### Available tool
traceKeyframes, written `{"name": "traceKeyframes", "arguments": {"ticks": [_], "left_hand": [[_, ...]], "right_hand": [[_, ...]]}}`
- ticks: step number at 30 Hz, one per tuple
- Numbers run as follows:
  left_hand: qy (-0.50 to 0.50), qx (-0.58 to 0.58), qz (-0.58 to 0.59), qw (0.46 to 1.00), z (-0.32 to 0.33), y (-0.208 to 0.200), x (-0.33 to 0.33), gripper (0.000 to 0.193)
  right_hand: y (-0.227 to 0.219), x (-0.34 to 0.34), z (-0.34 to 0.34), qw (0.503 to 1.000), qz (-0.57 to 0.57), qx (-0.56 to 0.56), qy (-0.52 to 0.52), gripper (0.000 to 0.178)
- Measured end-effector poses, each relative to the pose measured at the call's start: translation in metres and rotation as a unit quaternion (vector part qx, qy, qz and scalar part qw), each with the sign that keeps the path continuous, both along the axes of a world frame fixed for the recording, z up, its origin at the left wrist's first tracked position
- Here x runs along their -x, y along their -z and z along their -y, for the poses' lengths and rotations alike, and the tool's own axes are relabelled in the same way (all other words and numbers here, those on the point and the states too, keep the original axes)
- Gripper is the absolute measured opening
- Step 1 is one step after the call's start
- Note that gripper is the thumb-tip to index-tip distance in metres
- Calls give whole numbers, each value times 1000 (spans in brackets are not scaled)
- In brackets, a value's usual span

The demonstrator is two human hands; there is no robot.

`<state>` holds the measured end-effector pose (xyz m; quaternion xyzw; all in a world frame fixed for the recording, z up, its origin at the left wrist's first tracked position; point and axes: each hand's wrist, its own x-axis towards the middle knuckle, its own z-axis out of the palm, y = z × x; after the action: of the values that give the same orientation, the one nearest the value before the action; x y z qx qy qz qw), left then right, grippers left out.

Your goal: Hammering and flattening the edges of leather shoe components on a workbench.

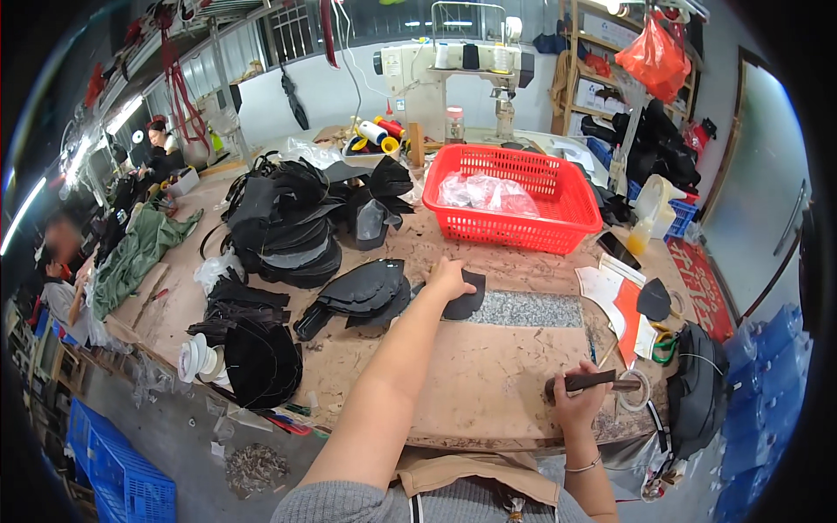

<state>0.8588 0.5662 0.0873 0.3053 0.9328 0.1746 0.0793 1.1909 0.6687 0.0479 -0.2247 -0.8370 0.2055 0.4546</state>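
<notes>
My left hand point(448, 281) reaches across the table, its fingers closed on a small dark fabric piece point(466, 302). This piece lies at the left end of a speckled grey stone slab point(532, 309). To its left is a fanned stack of black cut pieces point(364, 289). Near the table's front edge, my right hand point(579, 406) is wrapped round a dark hammer-like tool point(589, 381) with a brown end. A roll of tape point(635, 390) lies beside that tool. My right fingers are partly hidden by the tool.
A red plastic basket point(514, 235) with clear bags stands beyond the slab. Heaps of black pieces point(283, 227) cover the left side. White and orange sheets point(617, 301), green-handled scissors point(664, 344) and a black bag-like item point(697, 388) lie right. A sewing machine point(414, 83) stands behind.
</notes>
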Motion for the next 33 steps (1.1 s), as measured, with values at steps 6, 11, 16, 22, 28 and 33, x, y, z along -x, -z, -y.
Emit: {"name": "traceKeyframes", "arguments": {"ticks": [6, 11, 16, 22, 28, 33], "left_hand": [[102, -265, -65, 957, 29, -27, -34, 29], [198, -248, 265, 911, 62, -42, -120, 30], [262, -204, -21, 943, 79, 25, -178, 27], [278, -159, -34, 947, 62, 20, -183, 33], [295, -190, 0, 936, 61, 24, -177, 24], [337, -212, -109, 911, 65, 30, -178, 17]], "right_hand": [[-6, 0, 0, 1000, 4, 7, -10, 42], [7, -11, -4, 997, -51, 47, -34, 30], [-13, 0, 3, 999, -27, 30, -30, 22], [-23, -3, 1, 999, -7, -3, -38, 26], [-12, -8, 2, 999, -30, 15, -32, 27], [-7, -10, 4, 998, -46, 0, -39, 28]]}}
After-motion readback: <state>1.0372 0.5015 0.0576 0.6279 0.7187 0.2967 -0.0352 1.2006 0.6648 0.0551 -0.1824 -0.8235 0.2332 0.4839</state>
